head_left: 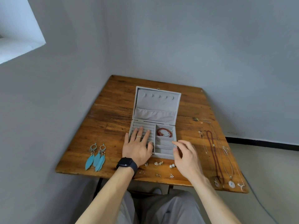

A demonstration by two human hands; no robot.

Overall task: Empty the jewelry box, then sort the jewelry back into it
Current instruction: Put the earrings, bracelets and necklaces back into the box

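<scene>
A grey velvet jewelry box lies with its lid swung back on a wooden table. My left hand rests flat with spread fingers on the ring rolls in the box's left half. A red bead bracelet with a thin silver bangle lies in the back right compartment. A fine chain lies in the compartment in front of it. My right hand hovers at the box's right front corner, fingers loosely curled, holding nothing I can see.
Two turquoise feather earrings lie at the table's left front. Small studs and pearl earrings are scattered along the front edge. Several necklaces stretch along the right side. Walls close in on the left and behind.
</scene>
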